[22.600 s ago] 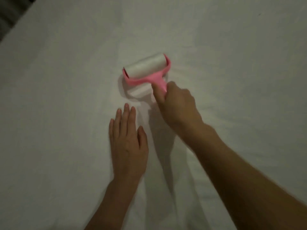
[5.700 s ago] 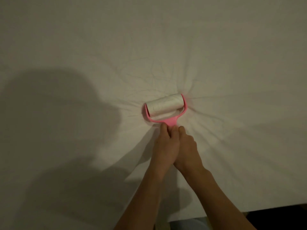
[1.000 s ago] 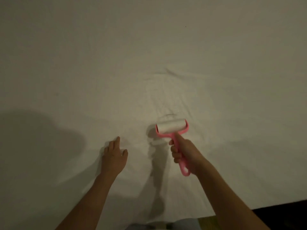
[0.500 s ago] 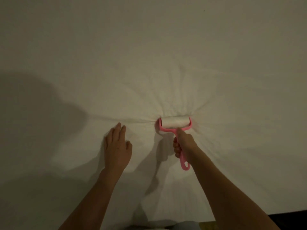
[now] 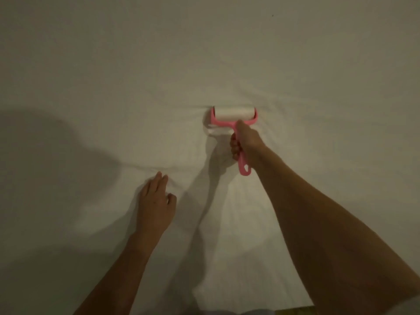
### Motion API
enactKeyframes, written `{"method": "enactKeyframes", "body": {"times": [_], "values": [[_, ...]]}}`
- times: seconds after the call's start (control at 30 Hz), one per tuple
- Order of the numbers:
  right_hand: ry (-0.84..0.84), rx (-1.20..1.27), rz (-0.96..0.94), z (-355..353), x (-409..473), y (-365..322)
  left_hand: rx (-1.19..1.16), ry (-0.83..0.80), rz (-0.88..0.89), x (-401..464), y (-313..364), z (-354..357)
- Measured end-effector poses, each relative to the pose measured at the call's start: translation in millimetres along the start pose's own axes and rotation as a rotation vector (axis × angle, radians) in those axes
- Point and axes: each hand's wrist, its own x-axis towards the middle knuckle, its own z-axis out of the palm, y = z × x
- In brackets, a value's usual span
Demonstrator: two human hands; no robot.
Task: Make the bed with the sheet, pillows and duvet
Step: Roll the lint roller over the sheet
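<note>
Covering the whole frame is the white sheet [image 5: 227, 53], lying spread on the bed with fine creases near centre. At 9 o'clock a broad shadow [image 5: 56, 144] is falling across the cloth.

Moving right, toward 7 o'clock of centre, the left hand [image 5: 155, 202] is resting palm down on the sheet. Its fingers are lying nearly straight and pointing toward 12 o'clock, with the thumb tucked slightly inward; it is holding nothing and appears to be pinning the fabric. A low ridge of cloth is running from its fingertips toward 9 o'clock.

Further right, just past centre toward 2 o'clock, the right hand [image 5: 245, 142] is gripping the pink handle of the lint roller [image 5: 234, 115], fingers curled fully round it, with the handle's looped end protruding below the hand. The white roll is pressing into the sheet, and creases are radiating from it toward 3 and 9 o'clock.

At the 5 o'clock corner a dark strip [image 5: 404, 309] is showing beyond the near edge of the bed; what it is cannot be told.

Task status, as a judgement: the sheet is already laid and is undergoing cleaning and smoothing. Neither pillows nor duvet are appearing in view, so placing both looks outstanding. Whether the sheet's edges are tucked cannot be told. The task is judged to be at an early stage.
</note>
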Motion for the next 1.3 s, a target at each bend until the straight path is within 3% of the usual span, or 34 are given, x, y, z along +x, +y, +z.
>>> {"method": "enactKeyframes", "body": {"times": [0.2, 0.53, 0.73, 0.87, 1.1, 1.2, 1.3], "values": [[-0.023, 0.065, -0.072, -43, -59, 10, -0.012, 0.032, 0.017, 4, -4, -1], [-0.014, -0.075, 0.210, -34, -93, 109, 0.003, -0.010, 0.022, 1, -6, -1], [0.049, -0.039, 0.204, -6, -43, 85, 0.032, 0.002, 0.005, 3, 0, 1], [-0.003, 0.043, 0.177, 12, 7, 28, 0.030, -0.029, -0.049, 3, 2, 4], [-0.042, -0.035, 0.120, 21, 46, -57, 0.044, -0.088, -0.015, 7, -2, 1], [-0.070, -0.055, 0.137, 10, 32, -55, 0.054, -0.114, -0.018, 6, -2, -3], [-0.025, -0.058, 0.127, -5, 5, -2, 0.077, -0.129, -0.041, 0, 5, -5]]}}
